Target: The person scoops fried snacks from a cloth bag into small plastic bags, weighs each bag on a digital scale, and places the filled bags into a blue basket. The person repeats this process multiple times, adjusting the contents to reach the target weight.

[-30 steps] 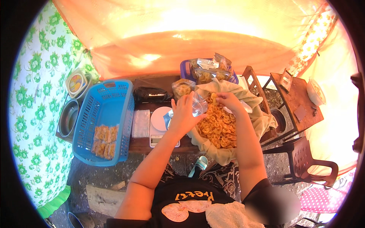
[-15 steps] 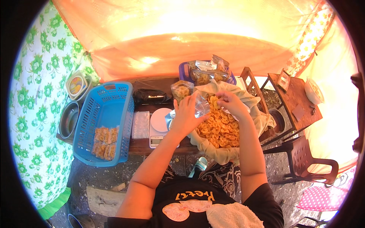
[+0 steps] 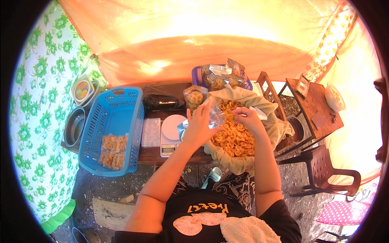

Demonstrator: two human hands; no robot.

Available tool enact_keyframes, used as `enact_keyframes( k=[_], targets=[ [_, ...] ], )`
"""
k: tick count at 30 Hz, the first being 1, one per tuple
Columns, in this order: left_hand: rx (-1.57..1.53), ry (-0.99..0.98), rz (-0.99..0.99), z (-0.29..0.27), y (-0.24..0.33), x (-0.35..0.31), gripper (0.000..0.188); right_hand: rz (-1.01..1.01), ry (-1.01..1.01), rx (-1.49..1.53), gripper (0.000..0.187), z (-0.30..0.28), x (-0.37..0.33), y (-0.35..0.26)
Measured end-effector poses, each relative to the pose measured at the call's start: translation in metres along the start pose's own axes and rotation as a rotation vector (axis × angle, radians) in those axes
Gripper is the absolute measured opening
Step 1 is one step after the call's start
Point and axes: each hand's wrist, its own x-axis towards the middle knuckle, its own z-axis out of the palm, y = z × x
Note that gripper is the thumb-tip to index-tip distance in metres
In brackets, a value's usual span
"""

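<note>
My left hand (image 3: 198, 126) grips a clear plastic bag (image 3: 216, 116), its fingers spread along the near side; the bag's mouth is partly hidden behind them. Beside it, over a heap of yellow-orange chips (image 3: 235, 139), my right hand (image 3: 249, 120) is pinched closed with what look like chips at its fingertips. The heap fills a container lined with beige cloth (image 3: 269, 106). Left of my left hand is a white kitchen scale (image 3: 173, 127) with a round plate. A filled clear bag of chips (image 3: 195, 96) stands just behind that hand.
At left a blue plastic basket (image 3: 135, 121) holds several small chip packets (image 3: 112, 152). Flat clear bags (image 3: 151, 133) lie between basket and scale, below a black bundle (image 3: 162, 102). Behind the chips sits a purple basket (image 3: 197, 73) of filled bags. A brown chair (image 3: 324, 170) stands at right.
My right hand has come down and slightly nearer over the chips. My left hand, with the plastic bag, has barely shifted.
</note>
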Motion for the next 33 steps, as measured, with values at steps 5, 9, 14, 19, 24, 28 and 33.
enact_keyframes(
  k=[5, 9, 14, 19, 24, 28, 33],
  targets=[
    [0.013, -0.007, -0.011, 0.002, 0.002, -0.001, 0.098, 0.087, 0.068, 0.253, 0.021, -0.003, -0.009, 0.020],
    [0.021, -0.011, -0.015, 0.003, 0.002, -0.001, 0.098, 0.132, 0.090, 0.346, 0.022, -0.001, -0.017, 0.023],
    [0.022, -0.022, -0.019, 0.003, 0.000, -0.001, 0.097, 0.101, 0.059, 0.557, 0.023, 0.001, -0.015, 0.031],
    [0.015, -0.008, -0.012, 0.003, -0.002, -0.004, 0.097, 0.093, 0.108, 0.458, 0.028, 0.000, -0.015, 0.040],
    [0.024, -0.014, -0.020, 0.003, -0.004, -0.004, 0.096, 0.101, 0.099, 0.426, 0.034, 0.001, -0.018, 0.039],
    [0.027, -0.011, -0.018, 0.003, -0.004, -0.005, 0.096, 0.108, 0.109, 0.432, 0.034, 0.002, -0.019, 0.037],
    [0.043, -0.012, -0.021, 0.004, -0.004, -0.005, 0.096, 0.138, 0.081, 0.404, 0.032, 0.002, -0.020, 0.036]
  ],
)
